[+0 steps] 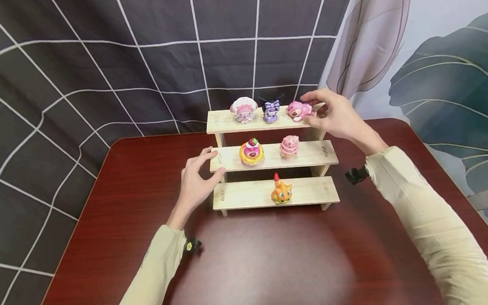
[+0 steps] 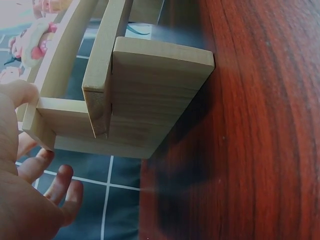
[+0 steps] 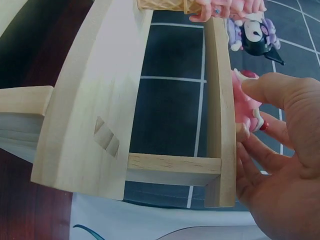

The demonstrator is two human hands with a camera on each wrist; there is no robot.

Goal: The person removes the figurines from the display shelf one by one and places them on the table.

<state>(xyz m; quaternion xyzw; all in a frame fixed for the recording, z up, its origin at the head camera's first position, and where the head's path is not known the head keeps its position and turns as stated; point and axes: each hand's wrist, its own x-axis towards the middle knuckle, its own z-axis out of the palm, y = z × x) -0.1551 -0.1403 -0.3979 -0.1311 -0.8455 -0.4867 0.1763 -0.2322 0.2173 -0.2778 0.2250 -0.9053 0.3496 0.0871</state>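
My left hand [image 1: 197, 176] grips the left end of the middle shelf [image 1: 316, 152], thumb at its front edge and index finger at its back, so the gap between them is just the depth of the board; the other fingers, seen from that wrist, hang loosely behind it. From this hand the pink bear figure [image 1: 299, 110] lies well apart at 2 o'clock, up on the top shelf [image 1: 221, 120]. Between, going rightward, come the white-hooded figure [image 1: 244, 110], the doughnut figure [image 1: 252, 154] one step lower, the purple figure [image 1: 271, 111] just beside the bear at its 9 o'clock, the orange figure [image 1: 282, 193] on the lowest step, and the ice-cream figure [image 1: 290, 146] near the bear's 7 o'clock. The bear is at the top shelf's right end, tipped on its side, its long axis running roughly from 9 to 3 o'clock with the head at 9. My right hand [image 1: 335, 112] is clearly the nearer, having the bear at its own 9 o'clock, and I judge any turn upright hangs on that sideways axis. Its thumb and fingers pinch the bear, parted only by the body; whether the bear bears its weight on the board, I cannot tell.
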